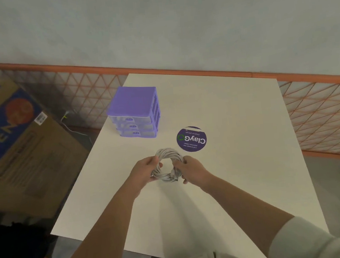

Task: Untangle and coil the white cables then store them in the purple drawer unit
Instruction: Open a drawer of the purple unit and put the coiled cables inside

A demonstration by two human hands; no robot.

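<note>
Cable (168,151) is coiled, left hand (143,171) and right hand (192,169) gripping opposite sides above the worktop (242,163). Next, likely: open 1 drawer of the unit (135,112).

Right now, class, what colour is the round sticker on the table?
Dark purple round sticker, white lettering, green ring; head view.

table (227,122): smooth matt off-white top | drawer unit (134,103) on it: purple plastic, translucent fronts | cable coil (168,152): matt white sheath | left box (19,140): cardboard
</note>
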